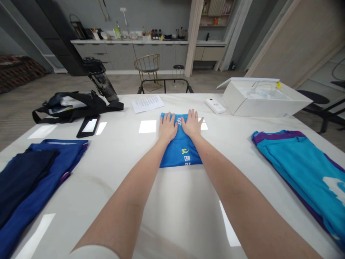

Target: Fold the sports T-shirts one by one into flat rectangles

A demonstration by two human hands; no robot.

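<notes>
A blue garment [179, 145], folded into a compact rectangle with white and yellow print, lies flat at the middle of the white table. My left hand [168, 127] rests palm down on its far left part, fingers stretched out. On the far right part lies my right hand [192, 124], also flat, its fingers spread and the thumb pointing toward the left hand. Both hands press on the cloth without gripping it. Part of the garment's far half is hidden under them.
Dark and blue folded clothes [58, 158] lie at left, a turquoise and purple garment [293, 162] at right. Along the far side are a black bag [78, 104], a bottle [104, 81], a phone [88, 126], a paper sheet [147, 103], a white device [215, 105] and an open white box [258, 104].
</notes>
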